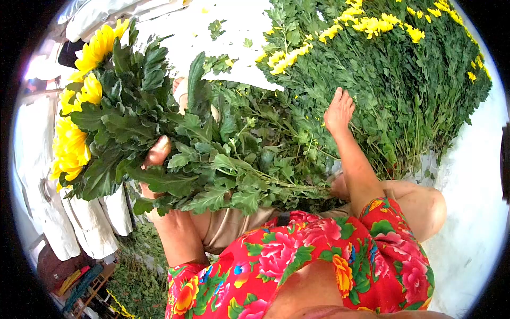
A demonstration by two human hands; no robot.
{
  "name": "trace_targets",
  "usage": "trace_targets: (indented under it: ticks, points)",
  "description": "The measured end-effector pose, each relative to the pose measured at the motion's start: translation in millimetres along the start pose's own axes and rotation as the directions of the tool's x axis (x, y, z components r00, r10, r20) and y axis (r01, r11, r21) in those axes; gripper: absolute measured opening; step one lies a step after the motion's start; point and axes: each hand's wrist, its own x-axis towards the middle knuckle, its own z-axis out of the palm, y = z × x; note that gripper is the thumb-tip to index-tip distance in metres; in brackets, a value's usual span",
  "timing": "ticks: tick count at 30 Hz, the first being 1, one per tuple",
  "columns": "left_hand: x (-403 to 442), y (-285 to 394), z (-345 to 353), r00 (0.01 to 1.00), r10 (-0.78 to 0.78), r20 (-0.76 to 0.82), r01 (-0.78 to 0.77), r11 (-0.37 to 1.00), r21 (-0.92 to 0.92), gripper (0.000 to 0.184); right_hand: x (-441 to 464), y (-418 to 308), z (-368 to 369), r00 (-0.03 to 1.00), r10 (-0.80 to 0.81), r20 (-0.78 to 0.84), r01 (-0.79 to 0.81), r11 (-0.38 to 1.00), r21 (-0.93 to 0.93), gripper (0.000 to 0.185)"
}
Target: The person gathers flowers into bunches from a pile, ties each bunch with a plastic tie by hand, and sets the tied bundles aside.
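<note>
My left hand (158,153), partly hidden by leaves, is closed round a bunch of leafy stems. This bunch (175,130) lies across my lap, its yellow blooms (71,149) to the left and its stem ends to the right. Over the near side of a big pile of leafy stems (414,95), my right hand (340,110) is stretched out with nothing visible in it. Several yellow flower heads (372,25) run along the pile's far side. Loose green stems (255,101) lie between the bunch and the pile.
A white sheet (239,58) with leaf scraps spreads ahead. White wrapped bundles (58,212) line the left side. More green plants (141,276) and some coloured items (79,282) are at lower left. My bent knee (433,210) is at the right, beside pale ground (473,196).
</note>
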Motion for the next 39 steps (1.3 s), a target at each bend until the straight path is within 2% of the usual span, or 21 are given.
trace_targets:
  ticks: [3, 5, 11, 14, 17, 18, 19, 20, 23, 24, 25, 26, 27, 29, 30, 32, 33, 34, 35, 36, 39]
  points:
    - [-1, 0, 2, 1.0, 0.002, 0.001, -0.002, 1.0, -0.002, 0.03, 9, 0, 0, 0.999, 0.02, 0.032, -0.02, 1.0, 0.002, 0.073]
    - [-1, -1, 5, 1.0, 0.001, 0.004, -0.001, 1.0, -0.003, 0.03, 20, 4, 0, 0.963, -0.024, 0.269, 0.0, 0.996, 0.09, 0.069]
    - [-2, 2, 10, 1.0, 0.012, 0.011, -0.012, 1.0, -0.027, 0.03, 16, 15, 10, 0.984, -0.104, 0.146, 0.093, 0.993, 0.076, 0.062]
    - [1, 2, 18, 1.0, 0.027, 0.01, -0.027, 0.999, -0.032, 0.031, 14, 13, -7, 0.98, -0.057, 0.189, -0.002, 0.954, 0.298, 0.048]
    - [3, 2, 12, 0.999, 0.048, -0.014, -0.048, 0.999, -0.01, 0.031, 20, 4, -32, 0.991, -0.002, 0.137, -0.042, 0.947, 0.317, 0.045]
    - [35, -33, -32, 0.939, 0.219, 0.264, -0.186, 0.972, -0.145, 0.038, 24, -4, -54, 0.991, -0.007, 0.132, -0.038, 0.94, 0.34, 0.05]
    - [40, -39, -42, 0.922, 0.27, 0.276, -0.241, 0.961, -0.135, 0.04, 32, -15, -77, 0.975, 0.064, 0.211, -0.131, 0.939, 0.319, 0.057]
    - [40, -44, -39, 0.91, 0.33, 0.251, -0.315, 0.944, -0.102, 0.043, 36, -16, -78, 0.999, -0.046, -0.002, 0.042, 0.892, 0.449, 0.066]
    - [48, -67, -32, 0.797, 0.573, 0.191, -0.598, 0.793, 0.115, 0.052, 48, -51, -161, 0.966, -0.156, -0.205, 0.245, 0.805, 0.541, 0.071]
    - [51, -71, -28, 0.762, 0.623, 0.177, -0.647, 0.746, 0.156, 0.056, 42, -59, -189, 0.975, -0.184, -0.126, 0.215, 0.623, 0.752, 0.071]
    - [39, -58, -13, 0.805, 0.583, 0.106, -0.593, 0.796, 0.121, 0.052, 36, -67, -218, 0.976, -0.211, -0.046, 0.13, 0.405, 0.905, 0.071]
    - [28, -44, 2, 0.842, 0.538, 0.035, -0.539, 0.839, 0.075, 0.048, 29, -78, -237, 0.965, -0.235, -0.115, 0.197, 0.367, 0.909, 0.072]
    - [32, -46, 4, 0.83, 0.556, 0.045, -0.555, 0.814, 0.172, 0.044, 20, -86, -243, 0.951, -0.251, -0.178, 0.265, 0.376, 0.888, 0.072]
    - [40, -51, 6, 0.75, 0.653, 0.103, -0.635, 0.668, 0.389, 0.035, 1, -100, -247, 0.892, -0.324, -0.314, 0.439, 0.464, 0.769, 0.068]
    - [47, -54, 5, 0.608, 0.766, 0.209, -0.721, 0.423, 0.549, 0.031, -10, -106, -245, 0.842, -0.378, -0.385, 0.538, 0.529, 0.657, 0.065]
    - [57, -57, 7, 0.427, 0.836, 0.345, -0.75, 0.114, 0.652, 0.025, -29, -132, -247, 0.787, -0.44, -0.432, 0.608, 0.433, 0.665, 0.062]
    - [53, -54, 17, 0.613, 0.721, 0.323, -0.783, 0.503, 0.365, 0.032, -34, -151, -251, 0.805, -0.44, -0.398, 0.543, 0.278, 0.792, 0.06]
    - [49, -51, 28, 0.777, 0.562, 0.283, -0.519, 0.827, -0.217, 0.039, -40, -168, -256, 0.824, -0.437, -0.36, 0.466, 0.163, 0.87, 0.058]
    - [45, -49, 39, 0.894, 0.383, 0.231, -0.193, 0.796, -0.573, 0.046, -47, -185, -261, 0.828, -0.446, -0.34, 0.424, 0.102, 0.9, 0.057]
    - [7, -20, 55, 0.932, 0.321, 0.169, -0.168, 0.795, -0.583, 0.051, -53, -196, -266, 0.815, -0.465, -0.346, 0.451, 0.135, 0.882, 0.05]
    - [22, -32, 49, 0.956, 0.22, 0.194, -0.032, 0.736, -0.677, 0.055, -54, -202, -269, 0.786, -0.528, -0.322, 0.502, 0.242, 0.83, 0.046]
